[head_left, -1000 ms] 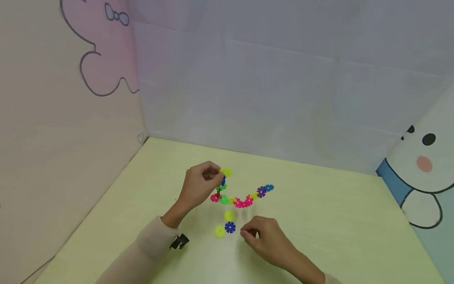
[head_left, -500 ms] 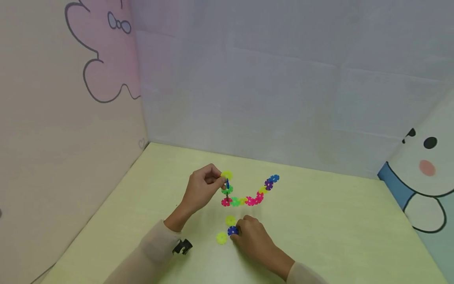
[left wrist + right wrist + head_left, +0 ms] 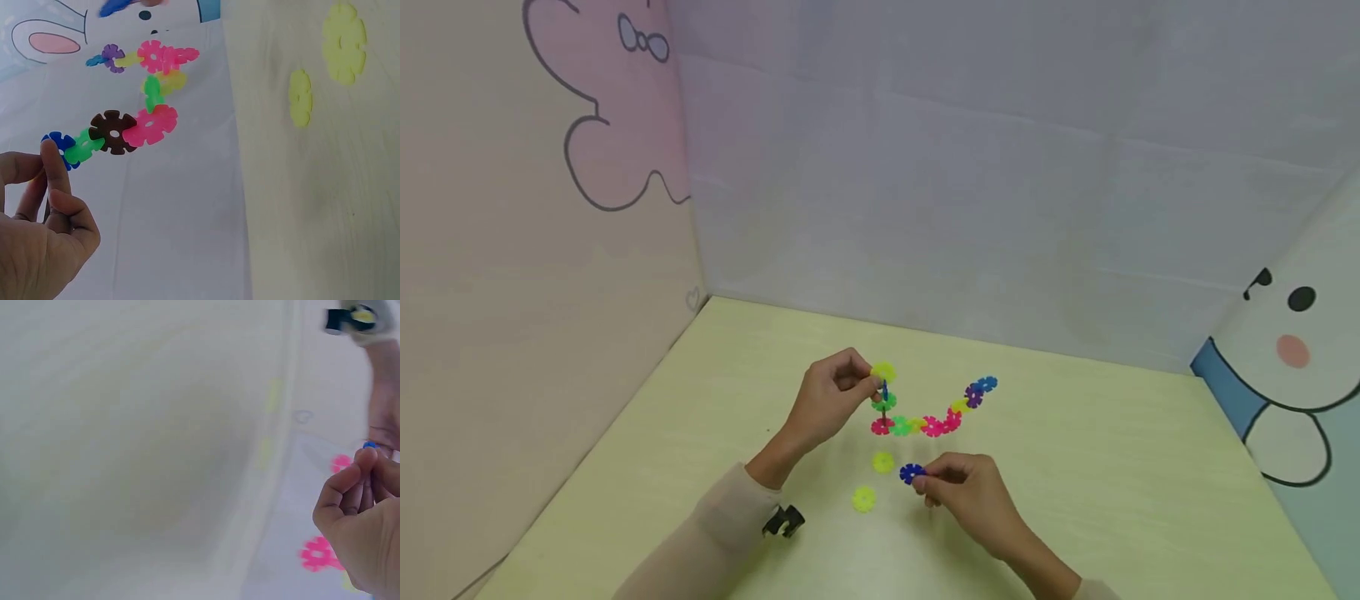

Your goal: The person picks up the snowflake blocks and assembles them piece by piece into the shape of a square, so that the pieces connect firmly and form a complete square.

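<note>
My left hand pinches one end of a chain of notched plastic snowflake discs, near a yellow disc and a blue one. The chain hangs in a curve above the table and rises to a light blue disc at its far end. In the left wrist view a brown disc and a pink disc follow the gripped end. Between thumb and fingers my right hand holds a loose dark blue snowflake disc; the right wrist view shows only its edge.
Two loose yellow discs, one nearer the chain and one closer to me, lie on the pale table. A black clip-like piece sits at the left sleeve. Cloth-covered walls enclose the table's back and sides.
My right hand reached to the dark blue disc, took it off the table and drew it slightly right. The left hand shifted a little right with the chain.
</note>
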A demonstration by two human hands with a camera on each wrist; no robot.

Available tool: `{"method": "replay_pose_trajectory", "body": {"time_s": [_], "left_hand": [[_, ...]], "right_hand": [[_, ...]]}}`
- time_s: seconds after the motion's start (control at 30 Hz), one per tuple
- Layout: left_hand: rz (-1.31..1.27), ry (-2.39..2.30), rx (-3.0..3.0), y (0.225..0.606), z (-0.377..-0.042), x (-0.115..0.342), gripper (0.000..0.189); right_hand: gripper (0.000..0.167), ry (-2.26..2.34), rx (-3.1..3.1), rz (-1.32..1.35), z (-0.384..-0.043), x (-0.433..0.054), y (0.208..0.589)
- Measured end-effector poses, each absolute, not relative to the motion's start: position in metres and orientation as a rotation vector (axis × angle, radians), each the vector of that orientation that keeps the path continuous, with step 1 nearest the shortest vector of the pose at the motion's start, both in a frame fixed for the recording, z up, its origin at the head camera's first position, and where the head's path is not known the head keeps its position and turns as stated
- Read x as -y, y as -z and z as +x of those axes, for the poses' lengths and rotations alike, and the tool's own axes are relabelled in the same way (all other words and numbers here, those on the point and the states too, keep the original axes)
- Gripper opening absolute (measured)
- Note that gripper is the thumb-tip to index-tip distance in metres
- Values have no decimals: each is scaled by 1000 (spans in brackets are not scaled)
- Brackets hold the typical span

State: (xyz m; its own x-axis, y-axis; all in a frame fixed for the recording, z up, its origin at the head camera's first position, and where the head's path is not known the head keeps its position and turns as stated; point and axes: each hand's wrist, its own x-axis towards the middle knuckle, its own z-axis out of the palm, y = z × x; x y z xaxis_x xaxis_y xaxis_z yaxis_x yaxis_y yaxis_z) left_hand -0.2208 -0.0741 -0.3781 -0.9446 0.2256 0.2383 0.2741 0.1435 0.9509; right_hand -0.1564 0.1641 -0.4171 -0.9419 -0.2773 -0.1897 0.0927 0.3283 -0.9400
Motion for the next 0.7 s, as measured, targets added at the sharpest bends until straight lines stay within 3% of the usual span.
{"method": "replay_pose_trajectory", "body": {"time_s": [0.27,0.7], "left_hand": [[-603,1936,2354,382,-199,62,5],[-683,1858,2366,387,-177,45,5]], "right_hand": [[22,1973,-2167,-34,-157,-183,350],[21,2021,-2016,124,-162,-179,346]]}}
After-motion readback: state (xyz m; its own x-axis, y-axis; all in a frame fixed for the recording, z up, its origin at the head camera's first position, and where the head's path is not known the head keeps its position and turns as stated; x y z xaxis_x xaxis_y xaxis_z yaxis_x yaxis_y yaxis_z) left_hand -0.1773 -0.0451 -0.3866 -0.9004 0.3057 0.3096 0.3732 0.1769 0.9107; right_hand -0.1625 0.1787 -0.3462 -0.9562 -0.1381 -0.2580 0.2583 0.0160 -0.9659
